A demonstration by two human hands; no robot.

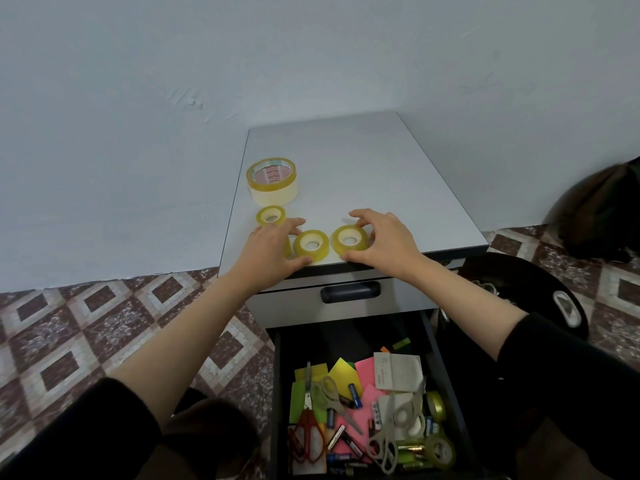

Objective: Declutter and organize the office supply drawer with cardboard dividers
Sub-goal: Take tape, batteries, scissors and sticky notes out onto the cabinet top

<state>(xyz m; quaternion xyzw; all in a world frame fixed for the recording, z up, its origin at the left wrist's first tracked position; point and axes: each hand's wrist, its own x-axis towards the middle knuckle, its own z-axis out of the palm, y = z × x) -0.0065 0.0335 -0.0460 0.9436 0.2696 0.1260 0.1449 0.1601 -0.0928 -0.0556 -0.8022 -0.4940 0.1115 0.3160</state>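
Note:
On the grey cabinet top (363, 168) lie several yellow tape rolls. My left hand (270, 251) cups a small tape roll (311, 244) between thumb and fingers, and another roll's edge (287, 247) peeks out beneath the palm. My right hand (384, 240) grips a second small roll (349, 240) near the front edge. A third small roll (270, 215) and a large tape roll (272, 180) sit behind at the left. Below, the open drawer (277, 375) holds red scissors (308, 438), grey scissors (332, 400), batteries (355, 394), coloured sticky notes (367, 372) and more tape (440, 450).
A closed upper drawer with a dark handle (349, 292) sits between the cabinet top and the open drawer. A black round object (540, 296) stands to the right, with a dark bag (602, 216) behind it. Patterned floor tiles (104, 323) lie to the left.

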